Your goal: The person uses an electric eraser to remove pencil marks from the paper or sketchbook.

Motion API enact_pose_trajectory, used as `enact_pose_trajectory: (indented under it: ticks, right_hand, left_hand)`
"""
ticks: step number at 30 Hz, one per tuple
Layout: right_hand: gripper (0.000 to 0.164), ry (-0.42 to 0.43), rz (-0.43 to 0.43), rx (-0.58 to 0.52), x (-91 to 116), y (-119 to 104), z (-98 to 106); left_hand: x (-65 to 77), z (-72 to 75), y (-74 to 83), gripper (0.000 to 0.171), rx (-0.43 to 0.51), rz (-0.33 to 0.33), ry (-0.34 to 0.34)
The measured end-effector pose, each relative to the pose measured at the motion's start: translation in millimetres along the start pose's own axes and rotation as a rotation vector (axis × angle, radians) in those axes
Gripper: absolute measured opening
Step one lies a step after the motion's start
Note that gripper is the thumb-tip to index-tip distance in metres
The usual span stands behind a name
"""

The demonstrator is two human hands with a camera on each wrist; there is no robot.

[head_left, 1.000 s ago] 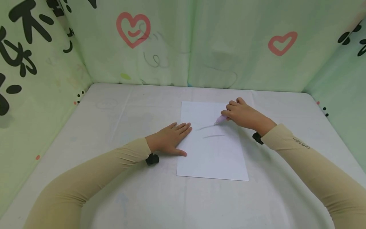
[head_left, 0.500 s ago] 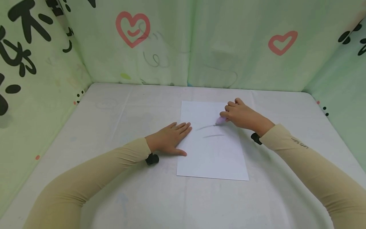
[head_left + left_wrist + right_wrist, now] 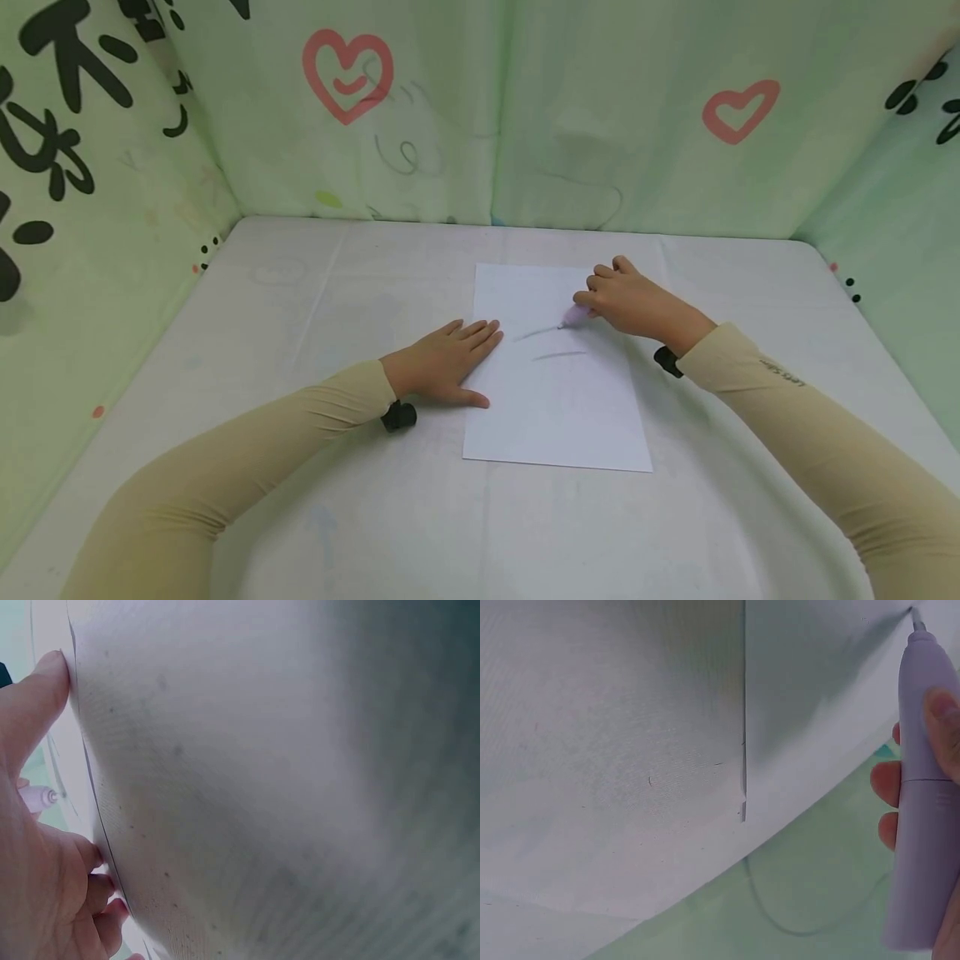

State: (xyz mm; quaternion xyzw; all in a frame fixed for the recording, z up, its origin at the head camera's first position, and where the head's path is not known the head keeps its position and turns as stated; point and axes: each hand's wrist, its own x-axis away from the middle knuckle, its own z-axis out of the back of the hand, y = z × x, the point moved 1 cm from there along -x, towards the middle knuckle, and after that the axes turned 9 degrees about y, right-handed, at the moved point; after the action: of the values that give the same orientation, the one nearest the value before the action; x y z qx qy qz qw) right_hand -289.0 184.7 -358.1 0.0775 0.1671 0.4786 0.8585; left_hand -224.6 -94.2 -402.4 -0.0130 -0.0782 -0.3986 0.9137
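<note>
My left hand lies flat with fingers spread across the left edge of a white sheet of paper. In the right hand I grip a thick, lavender, pen-shaped electric eraser. Its narrow tip points down at the sheet, by the right end of a grey line. A second grey line runs just below. In the right wrist view the thumb presses the barrel while other fingers show behind it. The left wrist view catches the eraser's front end beyond my left thumb.
A white cloth covers the table under the paper. Pale green curtains with hearts and black marks enclose the back and sides. Dark wrist cameras hang below both sleeves.
My right hand has shifted slightly left with the electric eraser, its tip staying by the upper grey line. The left hand and the paper stay in place.
</note>
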Motion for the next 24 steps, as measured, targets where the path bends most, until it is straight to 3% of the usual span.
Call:
enact_pose_trajectory:
  ticks: [24]
  right_hand:
    - [0.012,-0.033,-0.025,-0.002,-0.3,1.1,2.5]
  left_hand:
    - [-0.9,-0.7,-0.3,0.097,-0.007,0.000,-0.005]
